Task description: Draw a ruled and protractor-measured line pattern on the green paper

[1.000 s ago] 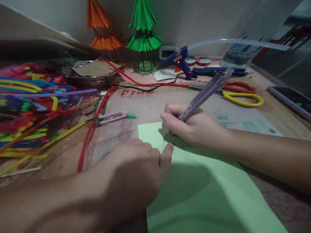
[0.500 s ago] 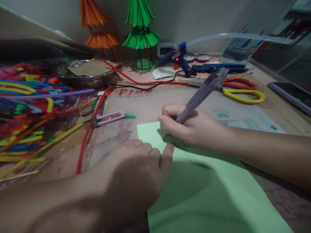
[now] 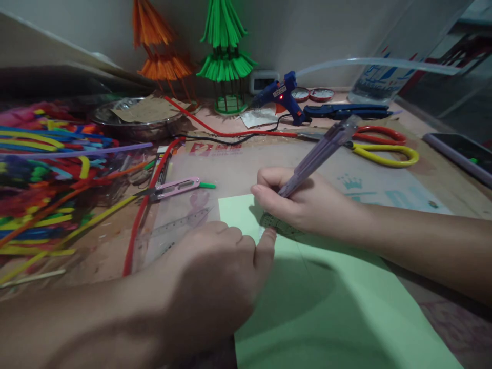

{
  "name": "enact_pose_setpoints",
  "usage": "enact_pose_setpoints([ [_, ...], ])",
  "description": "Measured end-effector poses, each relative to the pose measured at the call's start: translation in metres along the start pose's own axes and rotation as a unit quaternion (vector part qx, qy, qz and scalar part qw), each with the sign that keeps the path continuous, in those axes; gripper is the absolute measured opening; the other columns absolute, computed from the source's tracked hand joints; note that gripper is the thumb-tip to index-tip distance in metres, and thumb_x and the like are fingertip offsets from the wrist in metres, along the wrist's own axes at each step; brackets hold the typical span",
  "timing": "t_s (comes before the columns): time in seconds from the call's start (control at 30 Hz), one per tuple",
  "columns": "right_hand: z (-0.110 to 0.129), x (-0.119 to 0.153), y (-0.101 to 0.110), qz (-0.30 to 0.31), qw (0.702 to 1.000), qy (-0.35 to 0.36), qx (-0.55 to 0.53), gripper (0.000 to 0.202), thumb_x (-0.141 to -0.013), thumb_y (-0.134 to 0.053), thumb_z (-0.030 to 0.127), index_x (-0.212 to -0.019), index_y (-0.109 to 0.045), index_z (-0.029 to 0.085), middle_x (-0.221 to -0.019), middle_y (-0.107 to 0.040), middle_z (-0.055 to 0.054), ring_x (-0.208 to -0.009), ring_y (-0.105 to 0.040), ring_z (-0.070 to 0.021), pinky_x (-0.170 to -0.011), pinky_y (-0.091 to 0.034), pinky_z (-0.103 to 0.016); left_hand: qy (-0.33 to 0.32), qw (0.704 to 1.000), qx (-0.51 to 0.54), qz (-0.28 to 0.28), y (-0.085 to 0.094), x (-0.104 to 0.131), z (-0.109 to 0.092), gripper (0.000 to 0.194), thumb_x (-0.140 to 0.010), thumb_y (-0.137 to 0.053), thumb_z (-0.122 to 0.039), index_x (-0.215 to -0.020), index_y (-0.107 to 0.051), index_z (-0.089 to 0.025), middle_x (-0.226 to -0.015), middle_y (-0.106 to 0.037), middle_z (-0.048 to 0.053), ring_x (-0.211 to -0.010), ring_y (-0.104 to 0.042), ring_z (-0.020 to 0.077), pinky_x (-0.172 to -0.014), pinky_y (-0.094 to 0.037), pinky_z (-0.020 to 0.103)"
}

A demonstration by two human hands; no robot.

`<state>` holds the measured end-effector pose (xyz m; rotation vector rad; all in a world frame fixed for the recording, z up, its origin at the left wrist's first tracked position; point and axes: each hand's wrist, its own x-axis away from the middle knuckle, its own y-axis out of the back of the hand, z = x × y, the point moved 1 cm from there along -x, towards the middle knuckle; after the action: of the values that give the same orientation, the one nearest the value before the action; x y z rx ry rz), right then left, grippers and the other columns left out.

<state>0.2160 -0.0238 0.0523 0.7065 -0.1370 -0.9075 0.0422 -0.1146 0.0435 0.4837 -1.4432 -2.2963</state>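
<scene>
Marking, apparently, mid-frame: right hand (image 3: 309,207) grips purple plastic pen (image 3: 320,155); left hand (image 3: 219,271), grip unclear, should steady flat clear template (image 3: 284,228) next.

Free room over paper (image 3: 346,307), scissors (image 3: 361,150) beyond

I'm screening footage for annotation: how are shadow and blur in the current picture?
Head view: dark shadow covers much of the left hand and part of the pale green paper sheet; head view: the fuzzy multicoloured craft stems look smeared near the left edge.
</scene>
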Motion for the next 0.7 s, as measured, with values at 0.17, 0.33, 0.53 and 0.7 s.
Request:
enact_pose_setpoints([
  [0.17, -0.0008, 0.0002, -0.0002, 0.003, 1.0, -0.007, -0.003, 0.037, -0.099, -0.051, 0.03, -0.066, -0.037, 0.023, -0.06, -0.036, 0.007, -0.059, -0.037, -0.0112, -0.059, -0.027, -0.03, 0.003, 1.0, 0.011, -0.002, 0.0008, -0.0007, 0.0005, 0.047, -0.082, -0.063, -0.016, -0.128, -0.074, -0.008, -0.065, -0.066, 0.005, -0.051, -0.057, 0.0231, -0.051, -0.042, 0.039],
  [0.33, -0.0003, -0.0002, -0.0003, 0.003, 1.0, -0.004, 0.002, 0.036, -0.099, -0.05, 0.029, -0.066, -0.037, 0.023, -0.06, -0.036, 0.007, -0.058, -0.036, -0.0109, -0.059, -0.026, -0.03, 0.012, 1.0, 0.019, -0.002, 0.0004, -0.0031, 0.0014, 0.049, -0.082, -0.059, -0.011, -0.129, -0.073, -0.009, -0.069, -0.069, 0.006, -0.054, -0.06, 0.0232, -0.052, -0.045, 0.04],
  [0.53, -0.0009, -0.0003, -0.0001, 0.003, 1.0, -0.001, 0.008, 0.036, -0.099, -0.05, 0.031, -0.066, -0.037, 0.023, -0.06, -0.036, 0.007, -0.058, -0.037, -0.0113, -0.059, -0.026, -0.03, 0.009, 1.0, 0.02, -0.002, -0.0012, -0.0008, 0.0022, 0.046, -0.085, -0.055, -0.012, -0.127, -0.074, -0.011, -0.063, -0.064, 0.004, -0.051, -0.056, 0.0216, -0.051, -0.039, 0.038],
  [0.7, -0.0013, -0.0011, -0.0006, 0.005, 1.0, -0.005, 0.01, 0.036, -0.098, -0.05, 0.031, -0.066, -0.038, 0.024, -0.06, -0.036, 0.006, -0.058, -0.037, -0.0119, -0.059, -0.026, -0.03, 0.016, 1.0, 0.024, -0.011, -0.0011, -0.0024, 0.0031, 0.046, -0.085, -0.054, -0.01, -0.127, -0.073, -0.011, -0.062, -0.061, 0.003, -0.052, -0.055, 0.0211, -0.052, -0.036, 0.038],
])
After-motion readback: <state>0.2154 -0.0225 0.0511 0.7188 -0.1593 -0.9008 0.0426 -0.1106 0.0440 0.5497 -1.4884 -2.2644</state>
